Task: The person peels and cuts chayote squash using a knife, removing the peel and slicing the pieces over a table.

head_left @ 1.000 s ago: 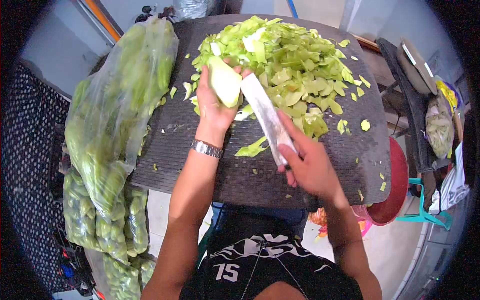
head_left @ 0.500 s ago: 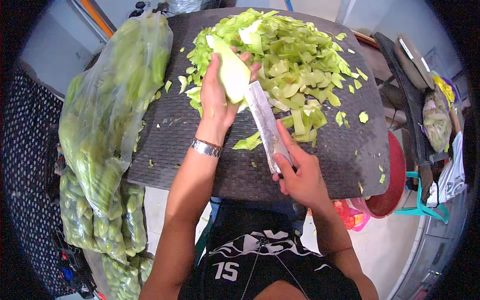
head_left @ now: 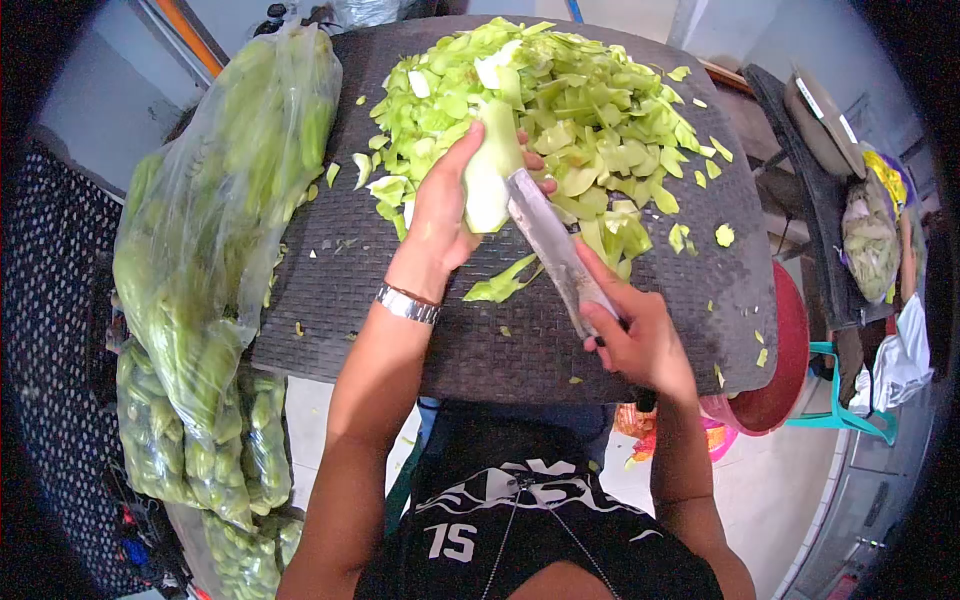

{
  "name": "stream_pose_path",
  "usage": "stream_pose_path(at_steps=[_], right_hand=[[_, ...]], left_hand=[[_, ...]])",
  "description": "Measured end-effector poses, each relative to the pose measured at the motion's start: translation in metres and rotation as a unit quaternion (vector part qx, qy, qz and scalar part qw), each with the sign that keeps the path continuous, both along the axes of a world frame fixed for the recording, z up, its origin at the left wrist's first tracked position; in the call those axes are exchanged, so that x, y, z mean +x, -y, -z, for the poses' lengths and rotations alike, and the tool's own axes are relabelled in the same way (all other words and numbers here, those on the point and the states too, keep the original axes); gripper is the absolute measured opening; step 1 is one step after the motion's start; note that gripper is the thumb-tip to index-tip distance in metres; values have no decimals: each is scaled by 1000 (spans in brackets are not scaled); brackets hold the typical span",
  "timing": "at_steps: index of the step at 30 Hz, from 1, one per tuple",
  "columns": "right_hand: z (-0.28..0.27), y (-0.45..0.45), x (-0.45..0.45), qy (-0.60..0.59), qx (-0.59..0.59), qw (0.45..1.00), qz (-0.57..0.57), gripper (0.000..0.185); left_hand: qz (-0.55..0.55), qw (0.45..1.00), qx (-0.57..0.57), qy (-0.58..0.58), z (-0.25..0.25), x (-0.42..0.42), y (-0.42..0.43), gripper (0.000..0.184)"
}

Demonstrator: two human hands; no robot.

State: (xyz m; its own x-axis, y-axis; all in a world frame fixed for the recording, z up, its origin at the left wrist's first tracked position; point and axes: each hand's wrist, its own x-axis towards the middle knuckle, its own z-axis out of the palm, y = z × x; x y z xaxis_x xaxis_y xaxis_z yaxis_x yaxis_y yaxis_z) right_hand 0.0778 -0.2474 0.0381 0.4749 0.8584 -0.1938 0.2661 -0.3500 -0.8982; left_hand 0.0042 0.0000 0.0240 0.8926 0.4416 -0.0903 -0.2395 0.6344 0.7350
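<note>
My left hand (head_left: 443,205) is wrapped round an oblong, pale green fruit or vegetable (head_left: 490,175), largely peeled, with a whitish cut face at its near end. My right hand (head_left: 637,338) grips a knife (head_left: 555,245) by its handle, which the fingers mostly hide. The broad, square-ended blade slants up to the left, its tip at the right side of the green piece. Behind both hands lies a big heap of green peelings (head_left: 590,120). A loose strip of peel (head_left: 500,283) rests on the table below the left hand.
The dark woven-top table (head_left: 330,345) carries scattered peel bits. A large clear bag of green produce (head_left: 225,200) leans at its left edge, above more filled bags (head_left: 160,430). To the right are a red tub (head_left: 785,350), a teal stool (head_left: 835,400) and a hanging bag (head_left: 870,240).
The green piece has turned in my left hand, bringing its whitish end toward me. My right hand and the knife have shifted slightly right.
</note>
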Motion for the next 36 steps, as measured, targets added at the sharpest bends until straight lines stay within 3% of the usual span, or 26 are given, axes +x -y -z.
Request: stream_pose_path(at_steps=[7, 11, 21, 25, 28, 36], right_hand=[[-10, 11, 25, -27, -39, 998, -31, 63], [2, 0, 6, -73, 16, 997, 36, 65], [14, -9, -19, -31, 60, 998, 10, 65], [4, -6, -26, -73, 29, 997, 21, 65], [4, -3, -32, -92, 36, 995, 26, 64], [17, 2, -28, -98, 16, 995, 28, 69]], left_hand=[[87, 996, 3, -7, 6, -1, -4, 60], [-15, 998, -49, 25, 5, 7, 14, 60], [-135, 990, -23, 18, 7, 5, 8, 61], [-179, 983, 22, 37, 10, 6, 8, 60], [-181, 980, 65, 47, 10, 4, 11, 66], [-137, 990, 15, 30, 7, 5, 15, 63]])
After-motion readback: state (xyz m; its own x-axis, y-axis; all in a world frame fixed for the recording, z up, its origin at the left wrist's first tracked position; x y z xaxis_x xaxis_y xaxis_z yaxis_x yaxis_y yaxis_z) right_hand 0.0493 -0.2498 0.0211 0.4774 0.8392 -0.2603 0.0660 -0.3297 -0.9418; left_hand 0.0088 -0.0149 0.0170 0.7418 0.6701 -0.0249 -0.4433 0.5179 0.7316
